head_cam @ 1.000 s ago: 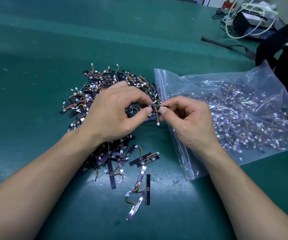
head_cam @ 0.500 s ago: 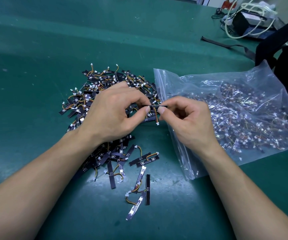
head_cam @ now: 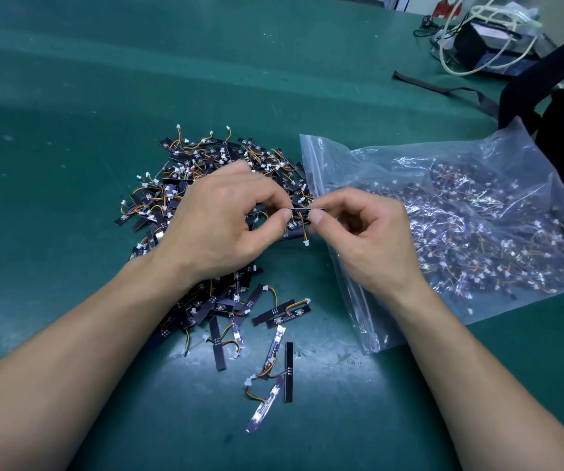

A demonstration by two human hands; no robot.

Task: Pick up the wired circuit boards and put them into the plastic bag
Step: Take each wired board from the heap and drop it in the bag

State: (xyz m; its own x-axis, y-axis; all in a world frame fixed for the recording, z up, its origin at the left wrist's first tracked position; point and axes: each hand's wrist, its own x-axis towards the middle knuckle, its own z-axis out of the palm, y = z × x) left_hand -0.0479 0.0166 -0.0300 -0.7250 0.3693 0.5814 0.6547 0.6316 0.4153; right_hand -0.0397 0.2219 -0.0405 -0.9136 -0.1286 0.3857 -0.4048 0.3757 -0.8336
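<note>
Left hand (head_cam: 217, 226) – pinches left end of circuit board (head_cam: 302, 210) | right hand (head_cam: 370, 241) – pinches right end | long axis left-right

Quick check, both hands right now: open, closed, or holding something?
Left hand: pinches one end of a wired circuit board.
Right hand: pinches the other end of the same board.

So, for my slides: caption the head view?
Left hand and right hand pinch one wired circuit board beside plastic bag.
</note>
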